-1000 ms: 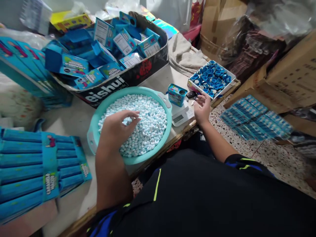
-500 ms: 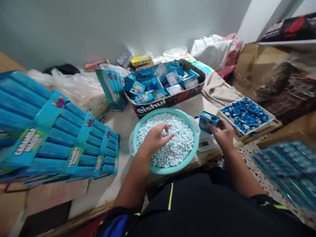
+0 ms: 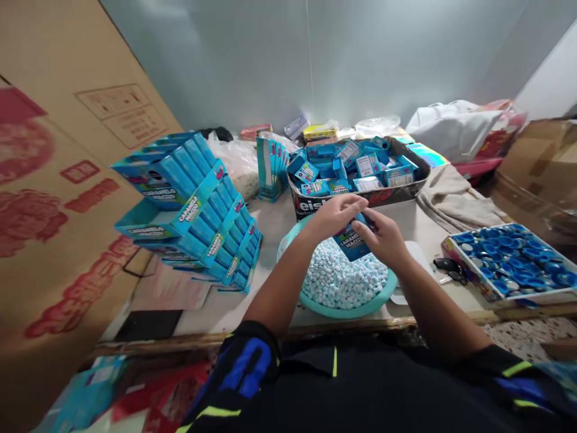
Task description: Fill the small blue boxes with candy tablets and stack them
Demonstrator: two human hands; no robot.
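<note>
My right hand (image 3: pixel 383 237) grips a small blue candy box (image 3: pixel 354 243), tilted above a turquoise basin (image 3: pixel 345 311). Pale blue and white candies (image 3: pixel 342 279) fill the basin. My left hand (image 3: pixel 338 215) is at the top of the box, its fingers curled together against the upper end. What those fingers hold, if anything, is hidden. Behind the basin stands a dark carton (image 3: pixel 360 197) heaped with blue candy boxes (image 3: pixel 345 171).
On the left rises a stack of blue display trays (image 3: pixel 202 222) packed with boxes, beside a large cardboard carton (image 3: pixel 54 180). A shallow tray (image 3: pixel 500 294) of blue caps and dark keys (image 3: pixel 451 269) lie on the right. A white device (image 3: pixel 417 255) is partly behind my right arm.
My left hand has risen from the candies to the top of the box. My right hand has brought the box leftward over the basin. The view has turned left.
</note>
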